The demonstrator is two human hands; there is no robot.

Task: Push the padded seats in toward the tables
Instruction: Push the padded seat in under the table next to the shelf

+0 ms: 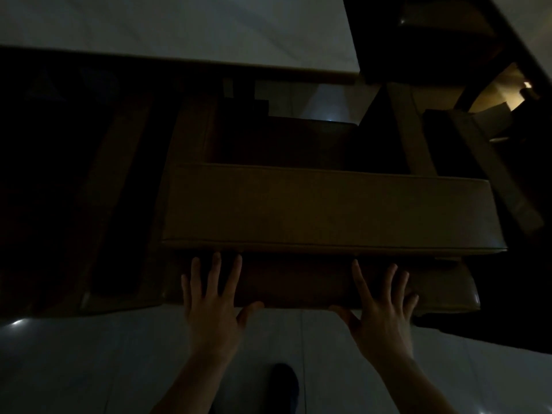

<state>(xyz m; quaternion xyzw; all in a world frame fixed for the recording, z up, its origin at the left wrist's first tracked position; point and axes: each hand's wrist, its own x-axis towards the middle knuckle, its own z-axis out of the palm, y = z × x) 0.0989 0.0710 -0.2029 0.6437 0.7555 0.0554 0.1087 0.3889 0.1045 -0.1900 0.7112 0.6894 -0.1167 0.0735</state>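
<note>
Now both hands (298, 306) flat — padded seat (331, 210) back just ahead.

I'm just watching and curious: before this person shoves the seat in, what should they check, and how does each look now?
1. Left hand flat on the padded seat's back: ok.
2. Right hand flat there too: ok.
3. Hands spread apart for an even push: ok.
4. Seat lined up with the table: ok.
5. Space under the table free: cannot tell, too dark.
6. Floor behind bare: ok.

Both forearms reach forward, left hand (210, 306) and right hand (385, 315) flat, fingers spread, nothing gripped.
</note>
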